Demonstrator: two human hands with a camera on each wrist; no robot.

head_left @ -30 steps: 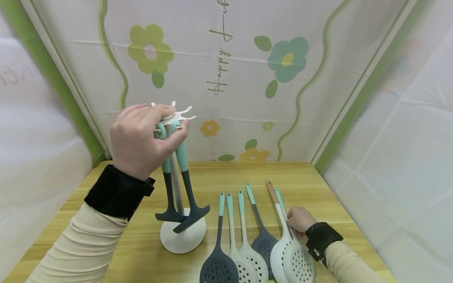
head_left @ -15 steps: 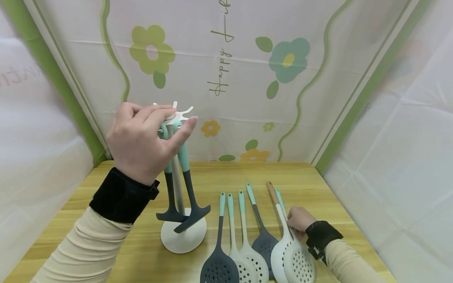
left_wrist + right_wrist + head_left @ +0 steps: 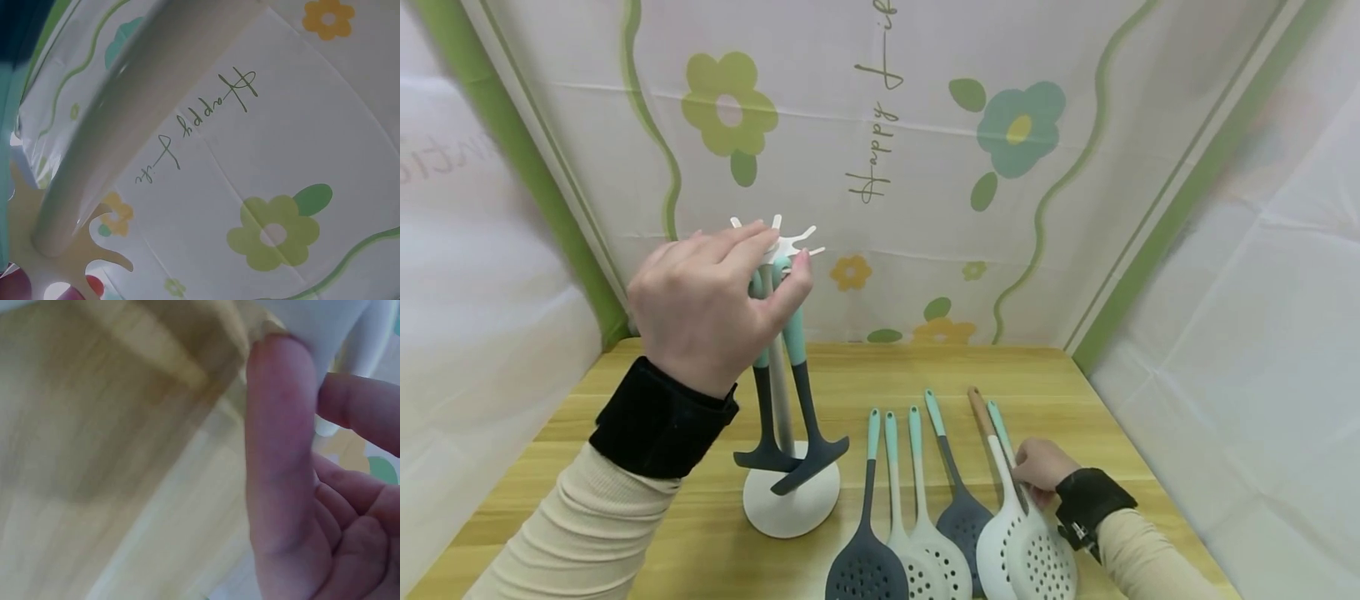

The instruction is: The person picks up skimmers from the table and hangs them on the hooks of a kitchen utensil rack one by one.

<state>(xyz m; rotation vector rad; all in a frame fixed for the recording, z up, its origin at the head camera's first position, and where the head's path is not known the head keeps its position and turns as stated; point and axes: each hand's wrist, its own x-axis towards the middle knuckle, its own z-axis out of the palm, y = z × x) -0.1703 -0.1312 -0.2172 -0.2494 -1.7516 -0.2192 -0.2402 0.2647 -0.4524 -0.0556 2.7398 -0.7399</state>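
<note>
My left hand [image 3: 700, 300] grips the hooked top of a white utensil stand [image 3: 784, 400], thumb at the front and fingers over the top. From its hooks hang two dark grey utensils [image 3: 808, 417] with teal handles, their broad heads crossing above the round base. Seen from the left wrist, the stand's pole [image 3: 94, 144] runs diagonally up from the hooks. At the right, my right hand [image 3: 1045, 468] pinches the shaft of a white skimmer [image 3: 1048, 560] with a teal handle. In the right wrist view, thumb and fingertips meet at its pale shaft [image 3: 328, 325].
Left of the held skimmer lie a white skimmer [image 3: 996, 546] with a brown handle, a dark slotted turner [image 3: 964, 521], two pale perforated utensils and a dark skimmer [image 3: 867, 567], in a row on the wooden table [image 3: 685, 533]. Floral cloth walls [image 3: 925, 50] enclose the table.
My left thumb lifts outward half a second ago, then comes back in against the stand's top. My right hand keeps its pinch on the skimmer. The head view shifts slightly.
</note>
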